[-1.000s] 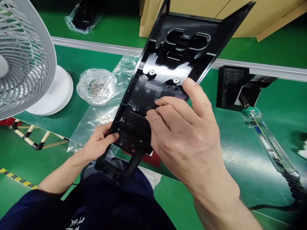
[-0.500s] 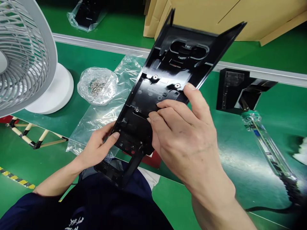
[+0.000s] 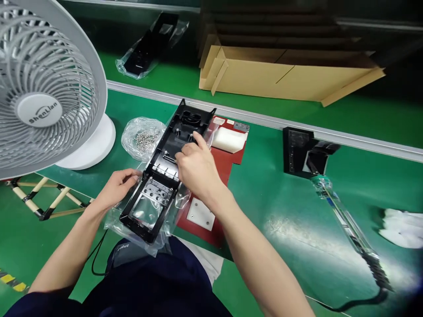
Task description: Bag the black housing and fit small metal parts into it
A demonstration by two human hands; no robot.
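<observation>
Housing (image 3: 162, 166) under right fingers (image 3: 187, 148), against left hand (image 3: 116, 189)

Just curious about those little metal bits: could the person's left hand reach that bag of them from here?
Probably yes: the bag of metal bits lies just beyond the left hand, with only flat table between them.

Green bench (image 3: 274, 207), white fan (image 3: 46, 88), bag of screws (image 3: 142, 138), red mat (image 3: 228, 166), black bracket (image 3: 299, 152), electric screwdriver (image 3: 343, 220), white gloves (image 3: 401, 226)

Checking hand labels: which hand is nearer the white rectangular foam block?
Right. The right hand lies on the black plastic housing beside the white foam block; the left hand grips the housing's far edge.
</observation>
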